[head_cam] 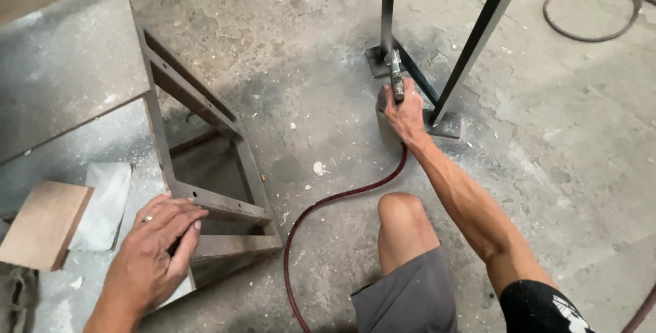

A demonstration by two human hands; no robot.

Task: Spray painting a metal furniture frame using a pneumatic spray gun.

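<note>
Low on the concrete floor, the right hand wraps closed around a spray gun beside the black frame; it looks rigid, best held by its handle. The left hand rests, fingers spread, on a heavy steel stand.

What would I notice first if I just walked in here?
Probably the right hand near the top middle, gripping a spray gun aimed at the foot of a dark metal frame. A red hose snakes from it across the concrete floor. At lower left, the left hand rests on a grey metal stand.
</note>
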